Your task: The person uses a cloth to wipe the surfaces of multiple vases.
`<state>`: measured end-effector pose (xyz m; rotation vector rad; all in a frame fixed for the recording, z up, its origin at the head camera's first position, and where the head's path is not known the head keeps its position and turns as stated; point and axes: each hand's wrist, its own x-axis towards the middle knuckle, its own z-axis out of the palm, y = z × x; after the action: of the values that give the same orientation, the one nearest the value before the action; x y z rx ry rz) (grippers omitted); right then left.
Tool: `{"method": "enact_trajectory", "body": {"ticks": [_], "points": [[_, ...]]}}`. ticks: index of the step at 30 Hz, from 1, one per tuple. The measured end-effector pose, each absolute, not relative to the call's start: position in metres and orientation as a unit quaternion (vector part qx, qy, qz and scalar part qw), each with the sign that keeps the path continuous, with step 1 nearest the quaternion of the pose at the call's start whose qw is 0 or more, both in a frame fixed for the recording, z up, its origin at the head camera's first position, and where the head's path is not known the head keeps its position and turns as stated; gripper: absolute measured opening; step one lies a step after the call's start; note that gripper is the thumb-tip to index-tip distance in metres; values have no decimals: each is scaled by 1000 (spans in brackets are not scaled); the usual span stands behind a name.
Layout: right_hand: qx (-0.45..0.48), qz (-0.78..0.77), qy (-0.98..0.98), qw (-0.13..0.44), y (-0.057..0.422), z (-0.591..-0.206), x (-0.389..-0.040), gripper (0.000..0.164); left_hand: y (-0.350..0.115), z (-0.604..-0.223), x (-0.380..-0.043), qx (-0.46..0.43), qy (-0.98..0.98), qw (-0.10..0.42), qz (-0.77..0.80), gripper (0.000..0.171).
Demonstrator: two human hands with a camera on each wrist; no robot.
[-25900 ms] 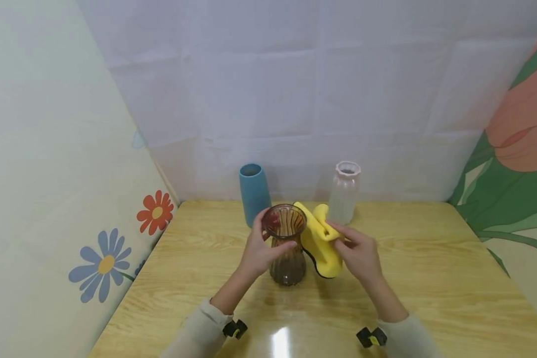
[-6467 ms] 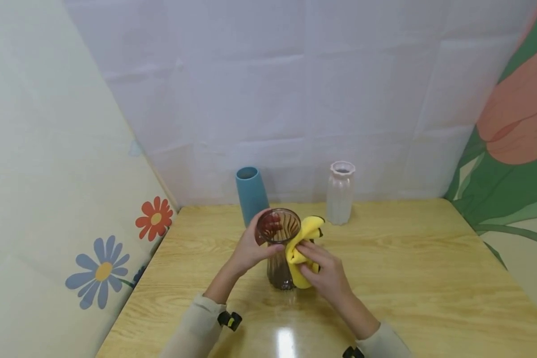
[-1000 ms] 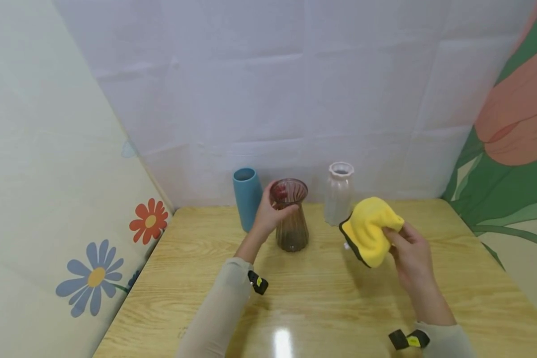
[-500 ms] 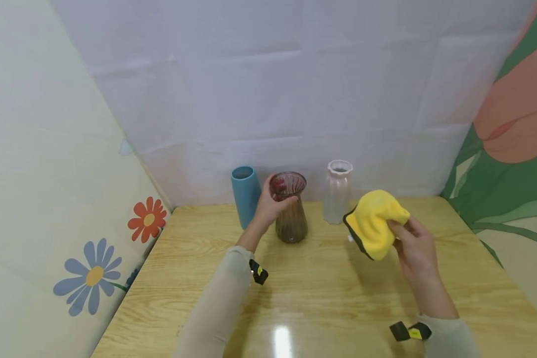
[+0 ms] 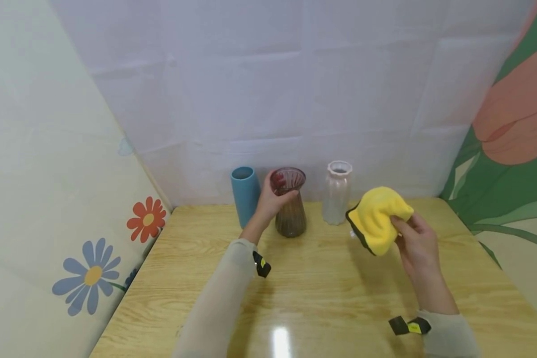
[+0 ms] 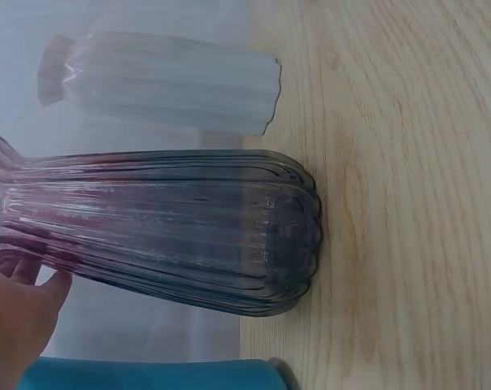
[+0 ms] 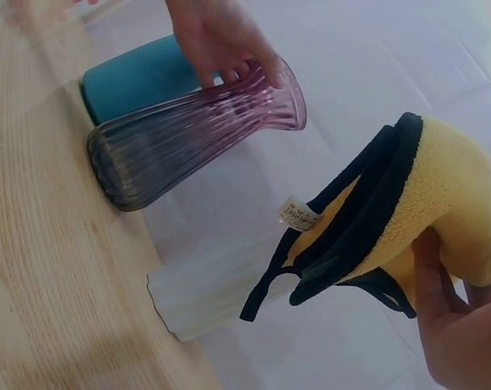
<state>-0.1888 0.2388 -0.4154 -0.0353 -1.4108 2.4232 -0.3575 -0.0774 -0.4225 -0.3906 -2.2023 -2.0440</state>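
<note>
A ribbed glass vase (image 5: pixel 291 219), purplish at the neck and smoky grey below, stands upright between two other vases. My left hand (image 5: pixel 269 203) grips its neck, thumb in front and fingers behind the glass. In the left wrist view the glass vase (image 6: pixel 172 231) has its base against the wood. Off to the right, my right hand (image 5: pixel 417 246) pinches a folded yellow cloth (image 5: pixel 378 219) with a dark edge, held above the table. A small white label (image 7: pixel 299 214) hangs from the cloth in the right wrist view.
A blue vase (image 5: pixel 245 196) stands close to the left of the glass one. To the right is a pearly white vase (image 5: pixel 337 196) with a scalloped rim. Behind them rises a white sheet (image 5: pixel 250 89). All stand near the back of the wooden table (image 5: pixel 322 298).
Earlier the cloth was pressed to the glass vase nearer the front. Since then the cloth has moved away right, and my left hand has shifted the vase back into line between the others.
</note>
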Motion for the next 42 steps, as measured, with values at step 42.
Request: {"method": "enact_trajectory", "body": {"ticks": [42], "points": [[-57, 842, -500, 197, 253, -405, -225, 44, -60, -368, -344, -172, -836, 184, -487, 82]]}}
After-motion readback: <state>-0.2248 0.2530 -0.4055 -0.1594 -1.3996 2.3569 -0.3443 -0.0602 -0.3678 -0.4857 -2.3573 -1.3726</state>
